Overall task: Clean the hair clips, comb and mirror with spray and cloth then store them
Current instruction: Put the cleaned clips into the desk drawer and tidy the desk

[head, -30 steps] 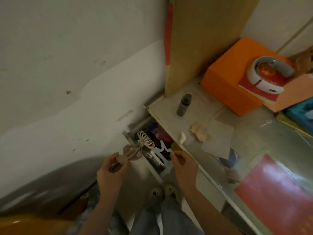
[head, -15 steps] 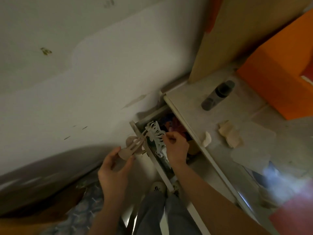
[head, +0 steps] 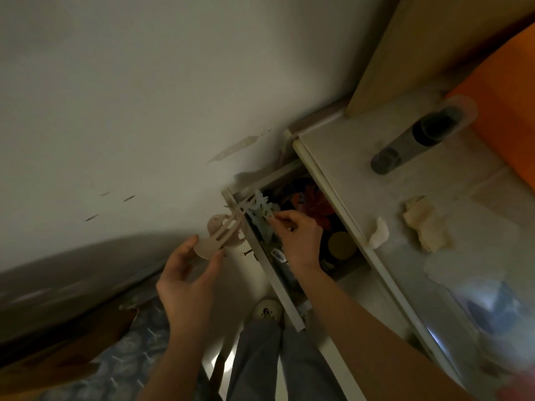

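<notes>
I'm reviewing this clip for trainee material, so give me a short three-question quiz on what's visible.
1. True or false: the drawer is open.
2. Which hand holds the beige clip? A left hand; B right hand; C neither.
3. Fill in: the dark spray bottle stands on the ____.

Key: 1 true. 2 A; the right hand pinches the pale clip at the drawer. 3 desktop, beside the crumpled cloth.

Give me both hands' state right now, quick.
Left hand: pinches the beige comb between thumb and fingers.
Right hand: pinches a pale hair clip over the open drawer.
</notes>
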The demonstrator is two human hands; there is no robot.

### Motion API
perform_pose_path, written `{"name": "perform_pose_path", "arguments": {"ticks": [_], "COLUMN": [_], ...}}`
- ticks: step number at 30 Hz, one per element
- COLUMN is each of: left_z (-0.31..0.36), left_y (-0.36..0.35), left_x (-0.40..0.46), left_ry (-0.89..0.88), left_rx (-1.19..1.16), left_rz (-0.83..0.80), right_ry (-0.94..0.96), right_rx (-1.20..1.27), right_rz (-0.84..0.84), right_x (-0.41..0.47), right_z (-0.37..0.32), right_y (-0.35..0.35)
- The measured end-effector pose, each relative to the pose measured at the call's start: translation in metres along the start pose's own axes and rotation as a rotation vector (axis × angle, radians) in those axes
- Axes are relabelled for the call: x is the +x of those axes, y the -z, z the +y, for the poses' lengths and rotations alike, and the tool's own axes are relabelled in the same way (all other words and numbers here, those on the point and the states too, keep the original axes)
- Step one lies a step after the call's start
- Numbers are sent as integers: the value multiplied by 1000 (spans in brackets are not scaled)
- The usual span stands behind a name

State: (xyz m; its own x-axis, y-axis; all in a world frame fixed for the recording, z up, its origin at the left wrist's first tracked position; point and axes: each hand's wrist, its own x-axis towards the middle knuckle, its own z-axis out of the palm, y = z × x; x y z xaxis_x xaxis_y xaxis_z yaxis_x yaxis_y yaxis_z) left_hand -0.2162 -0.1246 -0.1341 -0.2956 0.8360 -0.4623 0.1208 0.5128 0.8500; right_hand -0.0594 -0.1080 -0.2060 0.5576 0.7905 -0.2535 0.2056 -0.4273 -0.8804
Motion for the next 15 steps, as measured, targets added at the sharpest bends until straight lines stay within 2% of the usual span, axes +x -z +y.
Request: {"name": "perform_pose_path", "arguments": {"ticks": [3, 6, 15], "left_z": [-4, -6, -10], "left_y": [-1, -2, -4], "left_x": [-1, -1, 1], "left_ry": [7, 3, -56], "left_rx": [12, 34, 72], "left_rz": [7, 1, -31], "right_ry": [127, 164, -9], "right_rx": [-129, -197, 6], "right_rz": [-6, 21, -31], "right_x": [-5, -5, -1], "right_z": [7, 12, 13], "right_y": [-1, 1, 15]}}
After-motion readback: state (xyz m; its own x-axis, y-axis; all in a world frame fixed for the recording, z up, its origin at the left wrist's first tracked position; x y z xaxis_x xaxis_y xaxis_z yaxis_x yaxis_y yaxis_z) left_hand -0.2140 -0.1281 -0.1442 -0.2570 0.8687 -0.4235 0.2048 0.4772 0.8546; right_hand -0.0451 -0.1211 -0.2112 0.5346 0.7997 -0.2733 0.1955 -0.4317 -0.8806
